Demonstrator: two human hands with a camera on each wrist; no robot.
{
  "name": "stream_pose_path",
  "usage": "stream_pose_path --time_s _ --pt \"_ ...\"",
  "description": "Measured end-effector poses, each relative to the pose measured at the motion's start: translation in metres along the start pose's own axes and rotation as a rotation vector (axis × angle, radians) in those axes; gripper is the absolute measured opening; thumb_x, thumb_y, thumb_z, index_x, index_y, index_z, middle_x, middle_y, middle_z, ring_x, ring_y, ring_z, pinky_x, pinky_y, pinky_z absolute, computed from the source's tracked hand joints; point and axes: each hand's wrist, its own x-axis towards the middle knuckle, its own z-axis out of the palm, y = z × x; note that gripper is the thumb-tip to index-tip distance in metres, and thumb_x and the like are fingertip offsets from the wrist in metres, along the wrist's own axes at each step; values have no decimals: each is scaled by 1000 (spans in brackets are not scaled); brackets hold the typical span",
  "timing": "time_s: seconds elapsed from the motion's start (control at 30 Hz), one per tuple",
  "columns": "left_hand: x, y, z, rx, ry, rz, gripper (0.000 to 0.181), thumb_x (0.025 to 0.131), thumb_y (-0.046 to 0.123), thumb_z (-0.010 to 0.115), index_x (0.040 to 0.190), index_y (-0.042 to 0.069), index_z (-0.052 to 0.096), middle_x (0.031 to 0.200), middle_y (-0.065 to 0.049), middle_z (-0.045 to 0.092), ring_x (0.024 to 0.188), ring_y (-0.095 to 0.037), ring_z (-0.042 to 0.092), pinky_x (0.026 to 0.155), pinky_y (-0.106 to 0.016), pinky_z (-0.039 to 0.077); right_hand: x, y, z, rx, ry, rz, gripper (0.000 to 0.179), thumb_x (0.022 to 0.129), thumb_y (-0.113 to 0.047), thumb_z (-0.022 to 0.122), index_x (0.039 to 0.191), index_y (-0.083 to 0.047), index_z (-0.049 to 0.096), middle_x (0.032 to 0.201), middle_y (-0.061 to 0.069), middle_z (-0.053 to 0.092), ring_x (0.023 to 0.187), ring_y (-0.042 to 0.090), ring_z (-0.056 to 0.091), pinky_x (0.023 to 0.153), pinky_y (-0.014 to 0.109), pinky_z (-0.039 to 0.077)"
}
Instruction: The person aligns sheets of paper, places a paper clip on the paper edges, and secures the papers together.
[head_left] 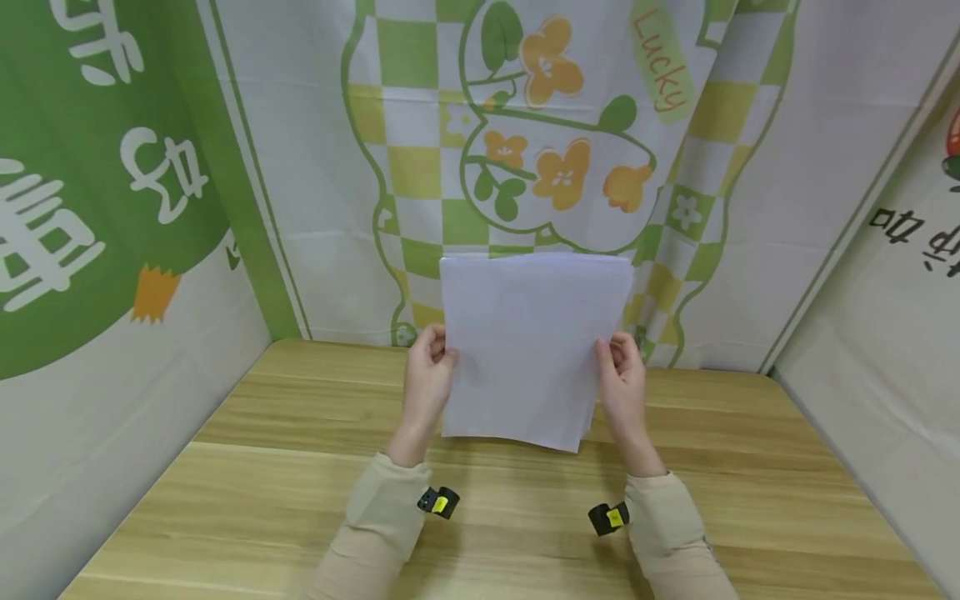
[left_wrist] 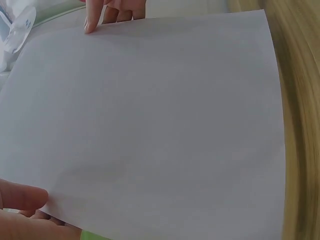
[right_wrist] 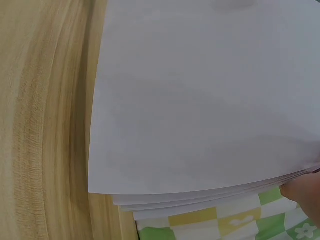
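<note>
A stack of white paper sheets (head_left: 525,350) is held up over the table, its face toward me. On its left edge my left hand (head_left: 429,379) pinches it, thumb in front and fingers behind. My right hand (head_left: 622,383) grips the opposite edge the same way. In the right wrist view the sheets (right_wrist: 200,100) fan out slightly along one edge, so several layers show. The left wrist view shows the broad blank face of the paper (left_wrist: 160,120), with the left thumb (left_wrist: 25,196) on its near edge. Fingers behind the stack are partly hidden.
A wood-grain table (head_left: 285,500) lies beneath the hands. Behind it hangs a curtain (head_left: 408,175) with green and yellow checks and orange flowers. Printed cloth walls (head_left: 150,417) stand at left and right. Each wrist wears a small black camera (head_left: 442,502).
</note>
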Motion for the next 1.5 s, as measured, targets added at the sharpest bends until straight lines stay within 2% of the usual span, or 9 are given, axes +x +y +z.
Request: stream_pose_path --time_s 0.13,0.23,0.4,0.57,0.67,0.93,1.23,1.5 --pt "-1 0 1 -27 8 -6 23 85 -14 46 103 -6 57 99 -23 65 84 -19 56 71 -23 43 -1 2 0 3 -5 -10 18 100 -15 48 103 2 46 74 -5 47 65 5 38 56 18 31" --pt "-1 -1 1 -43 9 -7 23 85 -14 46 103 -7 57 99 -24 65 84 -16 55 72 -23 43 -1 3 0 11 -10 -7 18 100 -15 47 104 2 47 78 -4 49 65 5 38 57 18 31" --pt "-1 -3 1 -42 -2 -24 23 86 -13 46 104 -6 57 104 -23 65 89 -19 57 76 -25 44 -1 7 -1 6 -18 -1 17 99 -15 47 105 1 49 79 -2 50 64 4 38 55 17 31" --pt "-1 -8 0 -34 -8 -45 24 85 -13 47 106 -7 57 106 -24 65 93 -23 58 76 -26 44 -4 11 -3 -16 -49 26 21 100 -16 46 111 3 48 87 -5 56 76 5 48 63 17 38" --pt "-1 -10 0 -34 -6 -54 24 84 -14 46 105 -8 57 105 -25 65 92 -23 58 75 -25 44 -4 14 -3 -25 -57 46 23 101 -16 45 114 2 49 90 -5 57 80 6 50 66 18 40" --pt "-1 -13 0 -45 -2 -69 24 84 -11 51 107 -6 57 104 -23 64 90 -20 57 76 -24 44 -3 16 -2 -38 -67 52 26 101 -17 45 116 4 49 88 -3 56 74 9 44 63 21 36" --pt "-1 -14 -1 -41 -26 -74 22 85 -8 53 107 -6 57 104 -23 65 88 -15 56 77 -25 43 -4 18 -5 -66 -75 91 28 101 -20 44 119 1 48 93 -12 59 85 5 51 67 20 41" --pt "-2 -14 -3 -12 -79 -102 24 87 -2 56 110 -5 57 104 -19 63 90 -16 55 78 -26 43 -5 22 -5 -62 -88 95 27 101 -19 46 117 2 49 90 -9 59 82 5 52 66 20 42"
